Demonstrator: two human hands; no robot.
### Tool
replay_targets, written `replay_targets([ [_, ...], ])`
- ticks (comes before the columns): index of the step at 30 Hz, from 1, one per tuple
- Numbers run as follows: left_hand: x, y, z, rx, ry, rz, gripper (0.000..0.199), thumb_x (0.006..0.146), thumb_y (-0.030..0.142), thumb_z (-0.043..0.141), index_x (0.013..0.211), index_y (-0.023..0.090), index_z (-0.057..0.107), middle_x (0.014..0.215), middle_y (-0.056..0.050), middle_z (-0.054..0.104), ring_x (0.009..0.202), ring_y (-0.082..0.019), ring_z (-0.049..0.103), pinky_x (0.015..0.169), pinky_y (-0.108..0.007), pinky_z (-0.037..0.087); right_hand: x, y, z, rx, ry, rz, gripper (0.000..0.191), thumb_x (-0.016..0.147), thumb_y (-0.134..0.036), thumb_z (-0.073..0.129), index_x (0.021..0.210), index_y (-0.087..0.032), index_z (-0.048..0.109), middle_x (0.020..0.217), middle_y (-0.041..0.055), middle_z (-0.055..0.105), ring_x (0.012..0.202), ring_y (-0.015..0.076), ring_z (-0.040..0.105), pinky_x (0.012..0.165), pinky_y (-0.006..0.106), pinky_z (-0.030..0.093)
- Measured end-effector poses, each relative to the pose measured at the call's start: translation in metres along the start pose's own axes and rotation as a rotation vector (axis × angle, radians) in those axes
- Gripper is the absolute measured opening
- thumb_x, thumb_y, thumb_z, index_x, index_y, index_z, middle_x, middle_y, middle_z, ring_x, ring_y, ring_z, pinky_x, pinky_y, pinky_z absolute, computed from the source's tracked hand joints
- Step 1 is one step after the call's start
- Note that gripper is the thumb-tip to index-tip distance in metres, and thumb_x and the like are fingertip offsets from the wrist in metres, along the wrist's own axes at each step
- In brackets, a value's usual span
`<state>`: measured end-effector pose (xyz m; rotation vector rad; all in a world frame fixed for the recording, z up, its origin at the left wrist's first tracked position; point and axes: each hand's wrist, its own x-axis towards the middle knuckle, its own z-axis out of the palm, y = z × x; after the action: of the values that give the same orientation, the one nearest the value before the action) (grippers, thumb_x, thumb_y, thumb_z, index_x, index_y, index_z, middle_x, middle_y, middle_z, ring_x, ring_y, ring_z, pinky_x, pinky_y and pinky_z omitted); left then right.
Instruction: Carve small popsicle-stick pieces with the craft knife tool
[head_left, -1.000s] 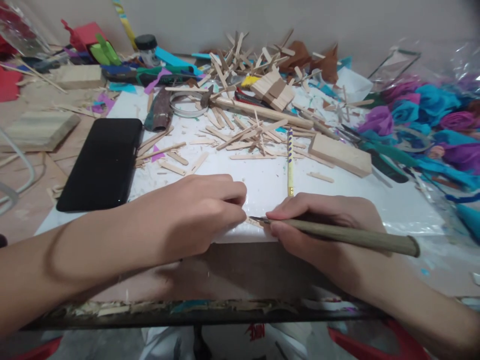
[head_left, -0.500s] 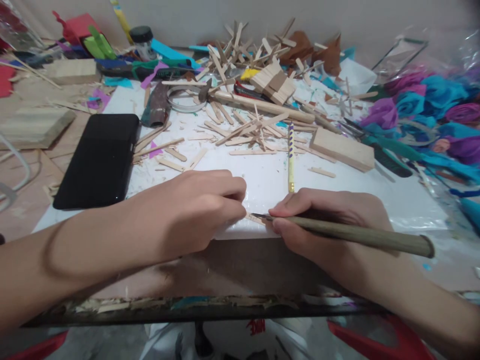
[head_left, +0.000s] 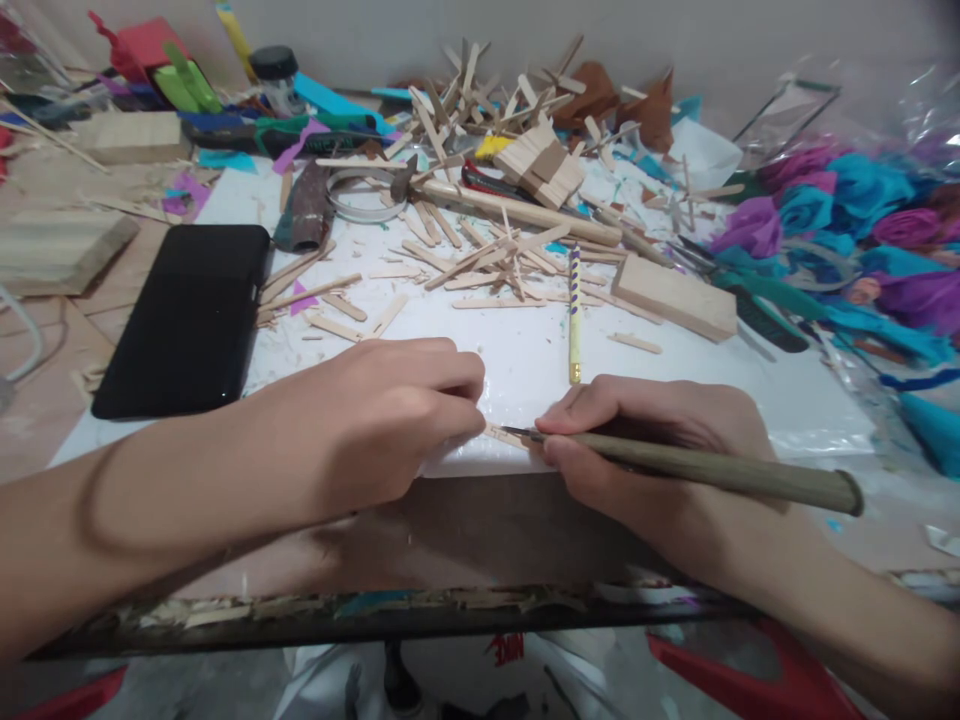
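My left hand (head_left: pixel 412 415) is closed, its fingers pinching one end of a popsicle stick (head_left: pixel 507 437) held low over the front edge of the white sheet (head_left: pixel 517 380). Marks show on the stick's face. In my right hand (head_left: pixel 660 425) is a carving knife (head_left: pixel 697 465) with a long wooden handle, gripped like a pen. Its dark narrow blade points left and meets the stick, between my two hands. My left fingers hide the stick's left end. A yellow pencil (head_left: pixel 575 320) with purple spots lies just beyond my right hand.
A black phone-like slab (head_left: pixel 184 320) lies left of my left hand. Behind are scattered popsicle sticks (head_left: pixel 499 262), a hammer (head_left: pixel 517 210), a wooden block (head_left: pixel 675 298) and green-handled pliers (head_left: pixel 772 305). Crepe-paper flowers (head_left: pixel 874 205) crowd the right side. The table edge (head_left: pixel 315 630) runs in front.
The whole view has shifted slightly, so things sit a little further left. Both hands keep their grips, and the blade stays on the stick.
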<state>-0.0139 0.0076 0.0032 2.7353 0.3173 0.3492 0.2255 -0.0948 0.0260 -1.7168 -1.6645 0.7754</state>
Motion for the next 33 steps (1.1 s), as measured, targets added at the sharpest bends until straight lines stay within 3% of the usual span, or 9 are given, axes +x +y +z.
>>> replay_targets([
  [6, 0.0016, 0.002, -0.0042, 0.011, -0.044, -0.02, 0.037, 0.096, 0.004, 0.044, 0.098, 0.02, 0.077, 0.106, -0.004, 0.073, 0.09, -0.019, 0.063, 0.075, -0.03, 0.043, -0.0009, 0.005, -0.0013, -0.024, -0.019, -0.023, 0.009, 0.083, -0.027, 0.078, 0.074, -0.027, 0.081, 0.069, 0.0014, 0.08, 0.055, 0.0163, 0.068, 0.045, 0.023, 0.049],
  [10, 0.0037, 0.0003, -0.0035, 0.013, -0.007, 0.008, 0.037, 0.099, 0.005, 0.045, 0.101, 0.019, 0.079, 0.105, -0.005, 0.073, 0.09, -0.019, 0.065, 0.074, -0.031, 0.045, -0.0007, 0.0066, -0.0038, 0.058, -0.02, 0.009, 0.011, 0.086, -0.029, 0.078, 0.076, -0.025, 0.081, 0.062, -0.0003, 0.077, 0.05, 0.0144, 0.066, 0.042, 0.021, 0.047],
  [15, 0.0038, -0.0023, -0.0011, 0.013, 0.016, 0.017, 0.039, 0.102, 0.007, 0.045, 0.106, 0.02, 0.081, 0.103, -0.005, 0.073, 0.089, -0.019, 0.066, 0.072, -0.031, 0.045, -0.0023, 0.0085, -0.0041, -0.035, -0.081, -0.061, 0.009, 0.09, -0.031, 0.078, 0.085, -0.026, 0.083, 0.077, 0.0017, 0.084, 0.06, 0.0165, 0.073, 0.049, 0.021, 0.053],
  [25, 0.0024, -0.0022, -0.001, 0.0, 0.024, 0.026, 0.039, 0.095, 0.003, 0.044, 0.102, 0.02, 0.079, 0.099, -0.005, 0.071, 0.088, -0.02, 0.063, 0.072, -0.032, 0.044, -0.002, 0.0102, -0.0022, -0.063, -0.066, -0.096, 0.008, 0.09, -0.03, 0.077, 0.085, -0.028, 0.082, 0.079, 0.0013, 0.085, 0.064, 0.0191, 0.077, 0.05, 0.023, 0.055],
  [33, 0.0014, 0.0016, -0.0031, 0.028, -0.036, -0.006, 0.034, 0.091, 0.001, 0.045, 0.093, 0.019, 0.074, 0.102, -0.005, 0.068, 0.087, -0.02, 0.059, 0.071, -0.032, 0.043, -0.0035, 0.0095, -0.0036, -0.046, -0.096, -0.124, 0.008, 0.09, -0.028, 0.076, 0.084, -0.028, 0.081, 0.081, 0.0007, 0.085, 0.067, 0.02, 0.078, 0.054, 0.024, 0.057],
])
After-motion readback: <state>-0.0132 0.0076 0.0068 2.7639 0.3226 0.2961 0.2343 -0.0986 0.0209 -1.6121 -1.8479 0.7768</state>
